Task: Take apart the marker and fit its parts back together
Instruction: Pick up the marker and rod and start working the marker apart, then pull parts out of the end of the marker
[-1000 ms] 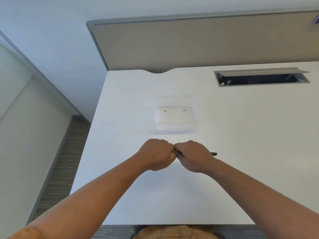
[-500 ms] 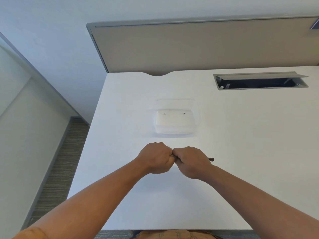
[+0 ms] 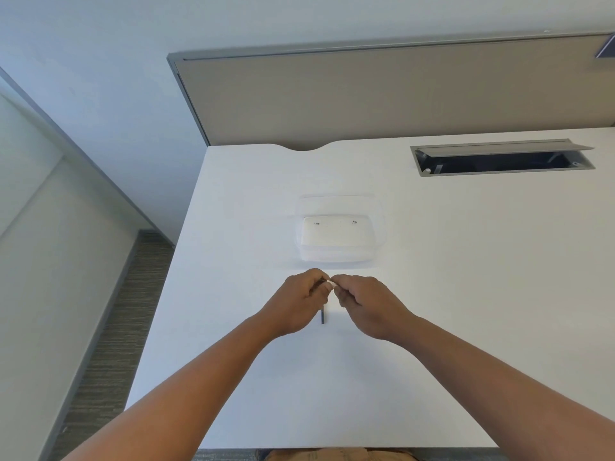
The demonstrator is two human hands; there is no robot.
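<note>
My left hand is closed around a thin dark marker. The marker points down toward me, and its lower end sticks out below the fist, just above the white desk. My right hand meets the left at the marker's upper end. Its fingertips pinch a small white piece there. The rest of the marker is hidden inside the two fists, so I cannot see whether the white piece is still attached.
A clear plastic tray stands on the desk just beyond my hands. An open cable hatch lies at the back right, under a grey partition. The desk's left edge drops to carpet.
The marker lay sideways across both fists with its end poking out to the right. It now hangs downward from my left hand, and my right hand has shifted to pinching its upper end.
</note>
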